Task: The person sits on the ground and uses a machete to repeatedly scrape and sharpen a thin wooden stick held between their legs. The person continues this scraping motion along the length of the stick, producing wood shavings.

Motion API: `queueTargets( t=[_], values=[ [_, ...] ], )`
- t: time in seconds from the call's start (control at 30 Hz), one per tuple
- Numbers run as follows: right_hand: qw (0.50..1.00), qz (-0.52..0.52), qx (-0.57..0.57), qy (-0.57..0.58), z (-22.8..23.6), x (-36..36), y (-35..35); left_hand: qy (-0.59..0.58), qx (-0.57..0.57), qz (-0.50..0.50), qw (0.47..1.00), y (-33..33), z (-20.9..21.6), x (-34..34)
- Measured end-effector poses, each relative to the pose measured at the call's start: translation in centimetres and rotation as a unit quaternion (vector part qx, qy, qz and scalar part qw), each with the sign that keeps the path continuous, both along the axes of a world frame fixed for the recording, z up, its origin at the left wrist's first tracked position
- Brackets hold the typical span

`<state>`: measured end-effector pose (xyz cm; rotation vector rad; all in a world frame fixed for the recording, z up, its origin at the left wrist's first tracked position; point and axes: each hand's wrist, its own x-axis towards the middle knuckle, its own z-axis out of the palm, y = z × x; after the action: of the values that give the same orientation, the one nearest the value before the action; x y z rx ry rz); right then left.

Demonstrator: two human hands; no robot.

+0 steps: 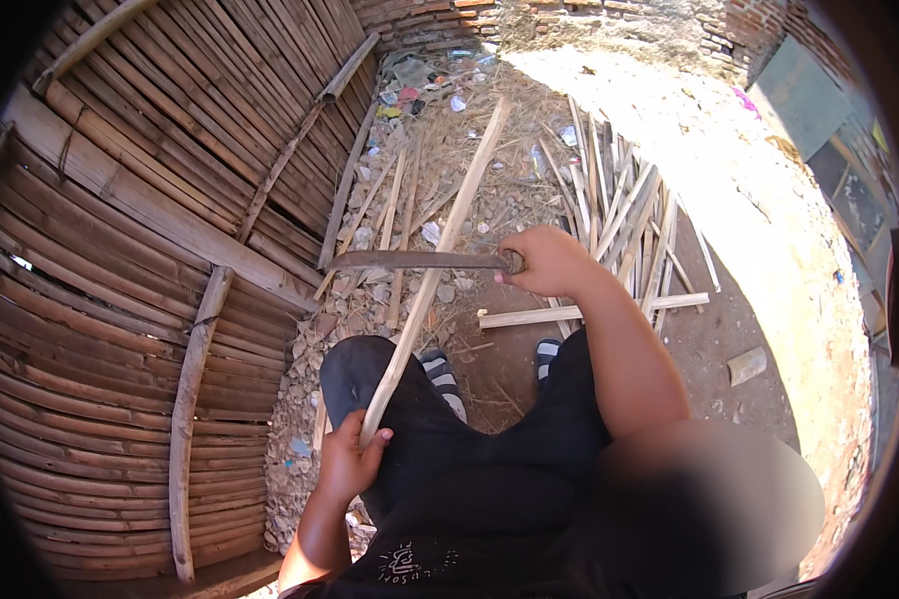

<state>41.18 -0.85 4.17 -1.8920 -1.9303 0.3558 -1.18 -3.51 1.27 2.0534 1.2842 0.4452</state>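
A long bamboo strip point(440, 250) is held at its near end by the left hand point(348, 461), whose fingers are clenched around it just above the left knee. From that grip the strip's long axis runs up and slightly to the right in the head view, away from the person, and its far end is seen out on the littered ground point(449, 150) among dry straw and scraps. The strip is slanted, with its near end raised in the hand and its far end low on the ground.

A long-bladed knife point(410, 261) is gripped at its handle by the right hand point(549, 262), which is closed tightly around it. The blade is pointed toward the person's left, nearly level, and is laid across the strip about midway along its length, well beyond the left hand's grip. Whether the edge is biting into the strip cannot be told.

A pile of split bamboo slats point(619, 220) is seen to the right of the knife hand. A bamboo wall point(120, 299) is seen on the left. Striped sandals point(440, 374) are seen below the strip.
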Motion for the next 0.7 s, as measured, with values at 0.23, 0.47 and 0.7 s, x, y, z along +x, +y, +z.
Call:
queueTargets(
  t=[0.23, 0.47, 0.7],
  values=[
    [0.997, -0.057, -0.025, 0.044, 1.2, 1.0, -0.7, -0.008, -0.049, -0.005, 0.999, -0.1, 1.3, 0.8],
    [0.995, 0.083, -0.051, -0.014, 0.5, -2.2, 0.1, -0.062, -0.082, 0.042, 0.994, 0.0, -0.1, 1.7],
    [0.991, -0.129, -0.028, 0.036, 0.6, 2.2, -0.3, 0.007, -0.046, 0.0, 0.999, 0.2, 0.5, 1.8]
  ],
)
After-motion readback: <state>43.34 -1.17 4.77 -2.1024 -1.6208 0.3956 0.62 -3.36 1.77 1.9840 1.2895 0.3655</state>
